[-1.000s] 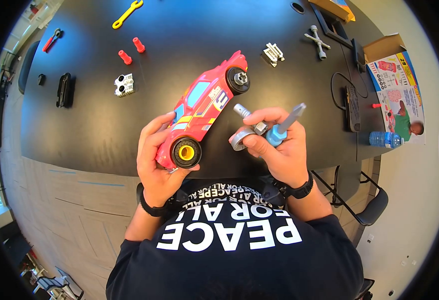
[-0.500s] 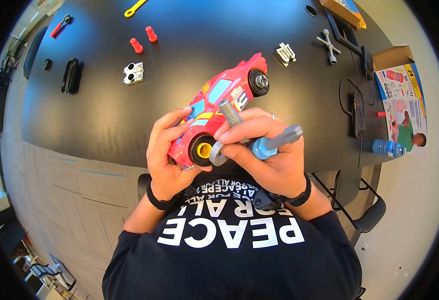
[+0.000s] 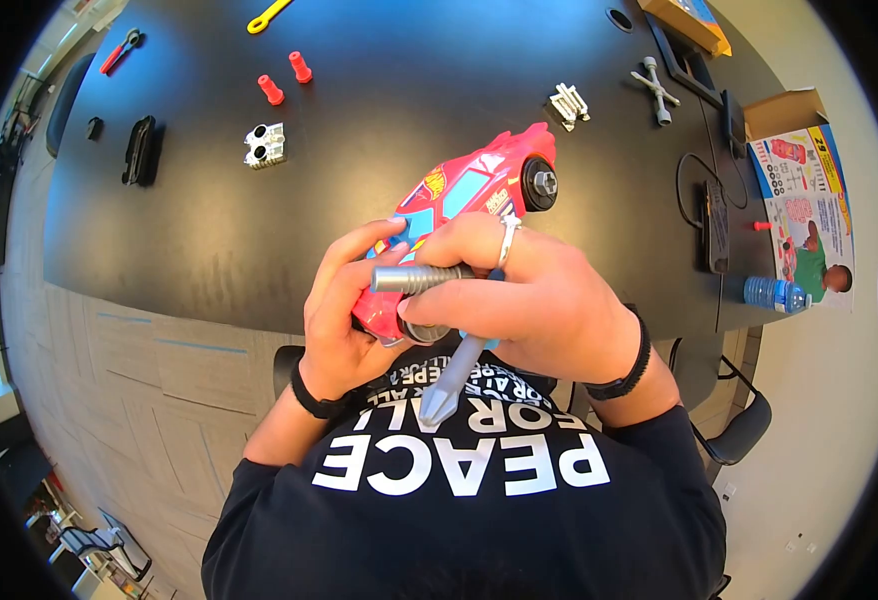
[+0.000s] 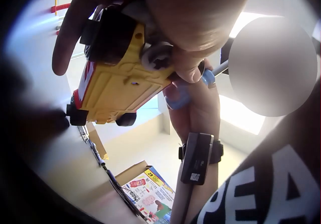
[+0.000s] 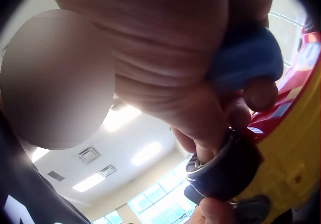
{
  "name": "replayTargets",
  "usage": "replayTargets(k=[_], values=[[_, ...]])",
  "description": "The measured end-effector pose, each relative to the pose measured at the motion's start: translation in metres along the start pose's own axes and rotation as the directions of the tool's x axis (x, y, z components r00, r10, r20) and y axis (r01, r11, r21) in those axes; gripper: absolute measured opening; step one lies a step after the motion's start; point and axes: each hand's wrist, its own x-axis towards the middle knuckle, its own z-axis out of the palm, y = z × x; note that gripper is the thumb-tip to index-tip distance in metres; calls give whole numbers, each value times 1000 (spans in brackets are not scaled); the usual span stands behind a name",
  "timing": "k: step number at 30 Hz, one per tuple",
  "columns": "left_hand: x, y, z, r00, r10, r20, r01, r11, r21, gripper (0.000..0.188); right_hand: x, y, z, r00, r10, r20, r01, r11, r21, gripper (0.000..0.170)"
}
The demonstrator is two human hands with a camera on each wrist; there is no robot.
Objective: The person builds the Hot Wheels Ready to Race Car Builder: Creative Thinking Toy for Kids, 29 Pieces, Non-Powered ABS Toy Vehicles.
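The left hand (image 3: 337,325) grips the front end of a red toy car (image 3: 469,185), held above the table edge. At the car's near wheel (image 3: 424,330), the right hand (image 3: 549,300) has its fingertips on the hub, a grey ring partly hidden there. That same hand holds a ribbed grey bolt-like piece (image 3: 414,279) and a blue-handled screwdriver (image 3: 451,385), its tip toward the shirt. In the left wrist view the car's yellow underside (image 4: 123,91) shows. The right wrist view has the black wheel (image 5: 228,169) with fingers at its opening, and the blue handle (image 5: 248,58).
On the black table (image 3: 359,90) lie two red pegs (image 3: 300,67), a silver engine piece (image 3: 265,145), a silver part (image 3: 568,105), a cross wrench (image 3: 655,91), a yellow wrench (image 3: 269,15) and a black piece (image 3: 139,150). A bottle (image 3: 776,294) and printed box (image 3: 804,190) stand right.
The right hand has moved left onto the car's near wheel, bringing the grey ring to its hub. The screwdriver has swung to point toward the shirt. The car has moved right and turned slightly.
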Motion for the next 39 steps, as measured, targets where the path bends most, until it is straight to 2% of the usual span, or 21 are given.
replayTargets(k=[3, 7, 9, 14, 16, 17, 20, 21, 23, 24, 25, 27, 28, 29, 30, 32, 34, 35, 37, 38, 39], values=[[3, -4, -5, 998, 61, 31, -60, 998, -29, 72, 1, -2, -6, 997, 68, -19, -68, 998, 1, 43], [4, 1, -7, 998, 55, 6, -55, 997, -51, 71, -4, 5, -4, 995, 81, -66, -80, 996, 27, 40], [8, 4, -5, 998, 65, -8, -65, 998, -9, 44, -10, 8, 4, 995, 91, -48, -87, 992, 87, 40], [11, 3, -8, 997, 73, 34, -73, 997, 9, 47, -10, 6, -2, 998, 58, -10, -57, 997, 58, 41], [10, 1, -9, 994, 100, 31, -100, 995, 4, 70, -12, 6, -4, 996, 81, -20, -81, 996, 34, 38], [11, 1, -10, 994, 103, 29, -103, 995, 6, 70, -14, 5, -7, 997, 78, -19, -77, 996, 33, 38], [9, 1, -13, 997, 80, 2, -80, 996, 44, 71, -19, -3, -21, 995, 82, -50, -70, 977, 203, 28], [9, 2, -13, 997, 76, 1, -76, 996, 45, 71, -21, -3, -23, 995, 84, -48, -72, 976, 205, 28], [11, 4, -14, 994, 109, -18, -106, 989, 105, 70, -26, -4, -27, 970, 192, 150, -236, 897, 374, 21], [12, 8, -13, 991, 129, -22, -124, 981, 149, 67, -22, -4, -27, 961, 184, 208, -243, 917, 315, 18], [13, 7, -13, 991, 133, -10, -130, 982, 140, 67, -22, -2, -24, 961, 193, 197, -248, 917, 311, 18], [13, 6, -12, 982, 191, 9, -186, 943, 274, 63, -25, 3, -19, 961, 218, 172, -269, 884, 382, 19], [13, 9, -10, 982, 190, 2, -181, 934, 309, 59, -27, 3, -20, 940, 296, 172, -342, 821, 458, 20], [12, 10, -10, 982, 190, 8, -184, 935, 303, 59, -27, -1, -22, 852, 467, 237, -499, 584, 641, 20], [12, 11, -10, 980, 200, 6, -191, 922, 338, 59, -29, 2, -23, 845, 475, 246, -505, 561, 656, 20], [13, 11, -12, 977, 212, 5, -198, 906, 375, 59, -35, 8, -22, 840, 480, 253, -510, 538, 671, 21], [13, 11, -14, 979, 204, 22, -195, 893, 405, 60, -40, 11, -20, 841, 417, 345, -541, 629, 558, 23], [13, 11, -13, 979, 202, 21, -193, 893, 406, 60, -43, 13, -15, 841, 416, 347, -542, 628, 559, 23], [13, 12, -9, 974, 209, 81, -224, 892, 393, 60, -44, 16, -1, 808, 476, 346, -588, 629, 508, 23], [14, 12, -9, 974, 212, 83, -227, 892, 390, 60, -42, 12, 4, 798, 544, 261, -580, 572, 580, 31], [15, 11, -8, 975, 213, 66, -220, 877, 427, 59, -42, 12, 7, 798, 545, 258, -580, 575, 578, 31]])
